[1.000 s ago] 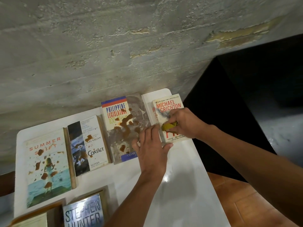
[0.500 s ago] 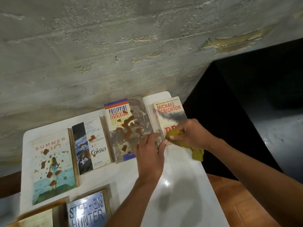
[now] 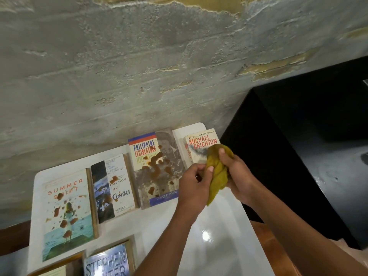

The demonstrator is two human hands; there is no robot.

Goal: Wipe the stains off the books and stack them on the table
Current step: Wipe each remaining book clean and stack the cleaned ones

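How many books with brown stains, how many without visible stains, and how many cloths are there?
Stained books: 3, Summer Swift, Contact, Philippine Legislature
No visible stains: 3, Michael Crichton, Stephen Hunter, a cut-off book
Cloths: 1
Total: 7

**Both hands on the rag, books lined up on the table**

Both hands are bunched around a yellow-green cloth [image 3: 218, 172]: right hand [image 3: 238, 177] gripping it, left hand [image 3: 196, 181] pinching its side, just in front of the Michael Crichton paperback [image 3: 201, 145]. On the white table [image 3: 219, 236], the Philippine Legislature book [image 3: 154, 168], Contact [image 3: 113, 188] and Summer Shift [image 3: 67, 214] are all spattered with brown stains.
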